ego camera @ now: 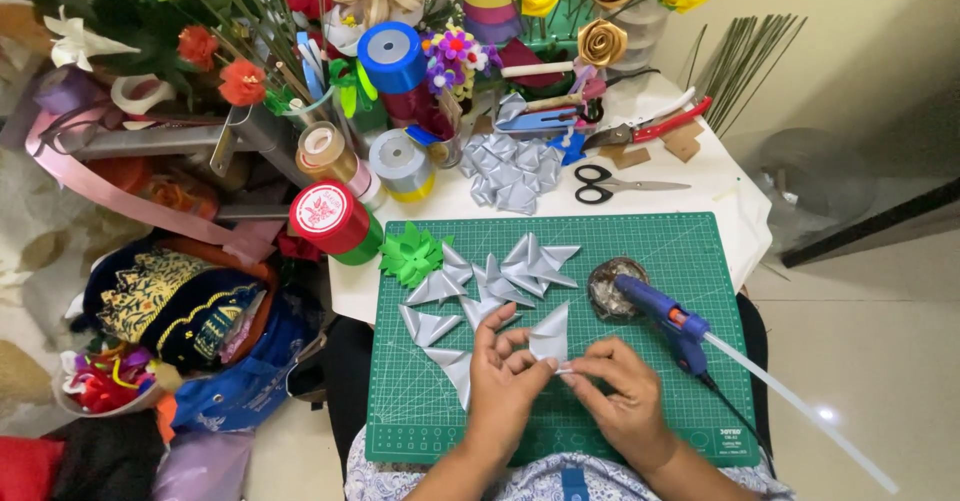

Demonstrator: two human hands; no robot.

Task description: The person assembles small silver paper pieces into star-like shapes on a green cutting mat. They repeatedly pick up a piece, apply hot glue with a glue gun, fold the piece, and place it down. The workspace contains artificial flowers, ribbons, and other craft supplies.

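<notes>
Folded silver ribbon petal (550,336), pinched between both hands over the green cutting mat (700,251).

The left hand (505,381) and right hand (620,396) meet at its lower corner, fingertips closed on the ribbon, likely pressing a fold; the grip's exact contact is hard to read. The petal's point stands up above the fingers. More finished petals (480,286) lie fanned just beyond the hands. The blue glue gun (665,316) rests propped beside the right hand, nozzle over a small dish (610,286).
</notes>
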